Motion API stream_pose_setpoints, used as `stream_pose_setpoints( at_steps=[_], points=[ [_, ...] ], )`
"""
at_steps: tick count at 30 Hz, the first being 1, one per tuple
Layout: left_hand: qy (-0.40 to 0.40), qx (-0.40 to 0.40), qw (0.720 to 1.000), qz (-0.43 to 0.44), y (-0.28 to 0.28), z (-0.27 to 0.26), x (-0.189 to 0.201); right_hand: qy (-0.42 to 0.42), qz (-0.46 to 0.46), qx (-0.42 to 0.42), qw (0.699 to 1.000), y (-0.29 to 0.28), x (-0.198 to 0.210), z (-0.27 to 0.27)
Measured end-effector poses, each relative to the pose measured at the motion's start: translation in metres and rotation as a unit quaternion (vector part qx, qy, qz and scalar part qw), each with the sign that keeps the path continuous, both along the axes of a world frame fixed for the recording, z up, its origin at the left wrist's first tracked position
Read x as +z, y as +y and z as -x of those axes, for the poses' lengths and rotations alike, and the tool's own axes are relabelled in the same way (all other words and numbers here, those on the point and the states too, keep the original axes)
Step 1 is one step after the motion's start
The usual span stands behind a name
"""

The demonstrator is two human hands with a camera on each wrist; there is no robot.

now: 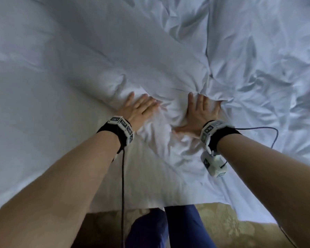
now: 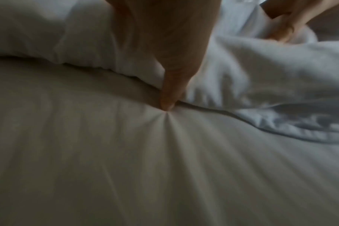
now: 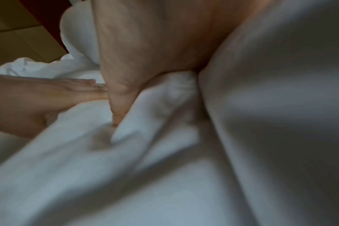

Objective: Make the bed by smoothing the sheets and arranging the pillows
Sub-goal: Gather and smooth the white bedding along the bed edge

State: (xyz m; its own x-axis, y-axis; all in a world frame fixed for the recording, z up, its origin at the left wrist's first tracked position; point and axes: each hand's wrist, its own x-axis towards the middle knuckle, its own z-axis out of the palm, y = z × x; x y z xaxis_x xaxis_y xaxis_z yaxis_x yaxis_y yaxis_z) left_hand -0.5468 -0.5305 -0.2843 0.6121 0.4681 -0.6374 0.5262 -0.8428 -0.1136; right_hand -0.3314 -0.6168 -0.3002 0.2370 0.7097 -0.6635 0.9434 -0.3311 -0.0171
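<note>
Both my hands flat, fingers straight: left hand (image 1: pixel 139 110), right hand (image 1: pixel 198 113) press rumpled duvet (image 1: pixel 168 111) near bed edge. Left thumb (image 2: pixel 167 97) digs into sheet (image 2: pixel 126 152) beneath. Duvet bunched between palms, creased far right. Risk: pushing inward deepens folds; thumb drags sheet, wrinkles it.

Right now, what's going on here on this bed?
A person is making the bed. Both hands lie flat, fingers straight, on a bunched white duvet: the left hand on its rolled edge, the right hand beside it on the creases. The sheet to the left looks smooth; the bedding to the right is very rumpled.
</note>
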Motion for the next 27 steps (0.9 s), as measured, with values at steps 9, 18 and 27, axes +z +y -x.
stream_pose_setpoints(
  at_steps=[9,18,27],
  points=[
    [-0.105,0.032,0.992,0.06,0.027,-0.006,-0.002,-0.051,-0.054,-0.005,0.997,-0.002,-0.009,0.017],
    [-0.037,0.042,0.998,0.016,0.028,0.008,0.027,0.132,-0.213,0.126,0.96,-0.056,0.02,0.143],
    [-0.007,0.007,1.0,0.017,-0.009,0.108,0.066,0.097,-0.161,0.074,0.979,-0.08,0.033,0.211]
  ],
)
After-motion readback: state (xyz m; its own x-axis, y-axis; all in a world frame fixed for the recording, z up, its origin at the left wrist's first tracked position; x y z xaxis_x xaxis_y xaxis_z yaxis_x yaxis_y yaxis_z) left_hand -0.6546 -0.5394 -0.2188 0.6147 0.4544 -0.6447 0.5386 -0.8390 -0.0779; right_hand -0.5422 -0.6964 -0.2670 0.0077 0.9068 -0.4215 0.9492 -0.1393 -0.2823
